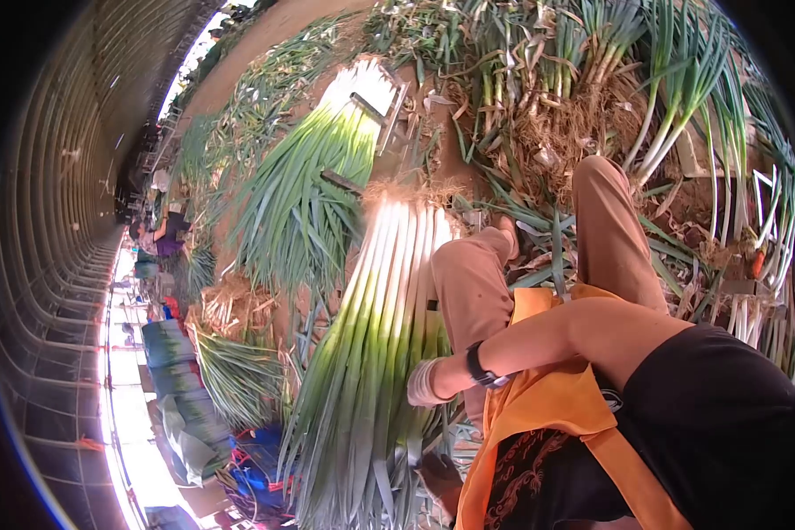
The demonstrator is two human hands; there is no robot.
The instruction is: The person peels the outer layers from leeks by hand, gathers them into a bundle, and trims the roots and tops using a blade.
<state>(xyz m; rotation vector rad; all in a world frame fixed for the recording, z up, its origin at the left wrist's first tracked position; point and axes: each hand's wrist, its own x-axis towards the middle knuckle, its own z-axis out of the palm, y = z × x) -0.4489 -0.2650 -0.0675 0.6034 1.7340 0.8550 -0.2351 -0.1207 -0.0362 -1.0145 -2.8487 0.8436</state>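
Observation:
A large bundle of long green onions (375,318) lies in front of me, white stems and roots towards the top of the view and green leaves towards the bottom. My right hand (426,382), in a light striped glove and with a watch on the wrist, is against the side of the bundle at the leaves. Its fingers are hidden. Lower down, my left hand (442,481) appears as a dark, shaded shape beside the leaf ends; its fingers are not clear. A second bundle of green onions (318,168) lies beyond, its stems beside a metal frame (392,119).
Untrimmed green onions with roots (574,115) are heaped at the top. More onions (755,212) stand at the right edge. Another pile (238,375) lies at left, near green sheeting (172,371). A person (163,231) works farther off. Leaf scraps litter the ground around my knees.

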